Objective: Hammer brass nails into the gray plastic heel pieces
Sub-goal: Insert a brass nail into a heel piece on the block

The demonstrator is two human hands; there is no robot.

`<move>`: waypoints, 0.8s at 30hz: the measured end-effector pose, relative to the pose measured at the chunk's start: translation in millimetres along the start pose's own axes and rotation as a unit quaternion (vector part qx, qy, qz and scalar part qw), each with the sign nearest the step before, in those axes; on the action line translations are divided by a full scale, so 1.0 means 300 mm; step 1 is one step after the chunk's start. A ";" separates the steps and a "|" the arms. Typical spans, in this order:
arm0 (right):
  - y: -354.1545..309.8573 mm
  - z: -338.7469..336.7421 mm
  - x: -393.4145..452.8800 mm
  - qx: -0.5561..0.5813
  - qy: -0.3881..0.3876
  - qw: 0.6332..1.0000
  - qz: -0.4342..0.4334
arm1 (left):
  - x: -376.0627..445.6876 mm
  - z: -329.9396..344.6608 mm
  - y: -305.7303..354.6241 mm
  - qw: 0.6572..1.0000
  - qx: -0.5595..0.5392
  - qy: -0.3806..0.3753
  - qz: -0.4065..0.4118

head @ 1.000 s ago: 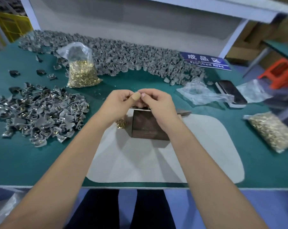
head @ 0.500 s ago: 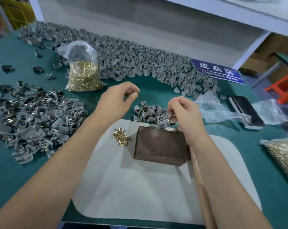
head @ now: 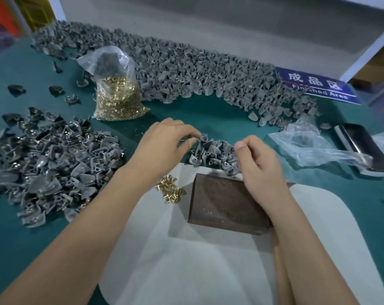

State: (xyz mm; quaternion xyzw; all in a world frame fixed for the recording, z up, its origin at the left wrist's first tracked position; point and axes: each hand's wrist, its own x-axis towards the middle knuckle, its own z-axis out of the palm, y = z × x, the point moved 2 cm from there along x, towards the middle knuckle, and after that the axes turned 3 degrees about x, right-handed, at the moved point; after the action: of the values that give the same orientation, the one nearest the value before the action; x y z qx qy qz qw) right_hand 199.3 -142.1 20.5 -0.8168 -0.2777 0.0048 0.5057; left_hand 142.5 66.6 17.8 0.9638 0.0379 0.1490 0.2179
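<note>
Heel pieces (head: 213, 154) lie in a small gray heap just beyond the far edge of the rusty metal block (head: 227, 204), on the green table (head: 208, 115). Your left hand (head: 164, 144) reaches into that heap from the left, fingertips curled and pinching one gray piece at its near-left edge. Your right hand (head: 258, 160) sits over the heap's right side and the block's far right corner, fingers curled inward with the thumb up; whether it grips anything you cannot tell from this view.

Loose brass nails (head: 170, 190) lie in a little cluster on the pale mat (head: 208, 271), just left of the block. A wooden handle (head: 282, 280) shows beside your right forearm, running toward you along the mat.

To your left spreads a large pile of gray pieces (head: 47, 168), some with brass showing. A clear bag of brass nails (head: 118, 95) stands behind it. Along the back runs a long bank of gray pieces (head: 186, 71), ending near a blue sign (head: 316, 86) reading "Finished Area". Crumpled clear plastic (head: 307, 146) and a dark phone (head: 362, 146) lie to your right.
</note>
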 end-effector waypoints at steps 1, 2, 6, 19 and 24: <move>-0.003 -0.004 0.000 0.013 0.011 1.000 -0.006 | -0.006 -0.009 0.014 0.995 -0.093 0.023 -0.021; -0.008 -0.008 -0.003 0.021 0.022 0.999 -0.019 | -0.012 -0.011 0.032 0.977 -0.202 0.042 -0.046; -0.046 -0.024 -0.016 0.018 0.070 0.993 -0.093 | -0.043 0.021 0.147 0.851 -0.513 0.020 -0.107; -0.050 -0.031 -0.025 0.092 0.090 0.986 -0.105 | -0.059 0.070 0.188 0.833 -0.543 -0.011 -0.105; -0.051 -0.033 -0.026 0.159 0.107 0.980 -0.046 | -0.063 0.074 0.186 0.873 -0.486 -0.013 -0.029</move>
State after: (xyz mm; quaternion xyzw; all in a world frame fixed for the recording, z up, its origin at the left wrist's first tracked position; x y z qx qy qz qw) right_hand 188.7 -148.7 35.9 -0.7082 -0.2555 -0.0617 0.6552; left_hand 131.6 4.5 17.8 0.7366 -0.0144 0.1297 0.6637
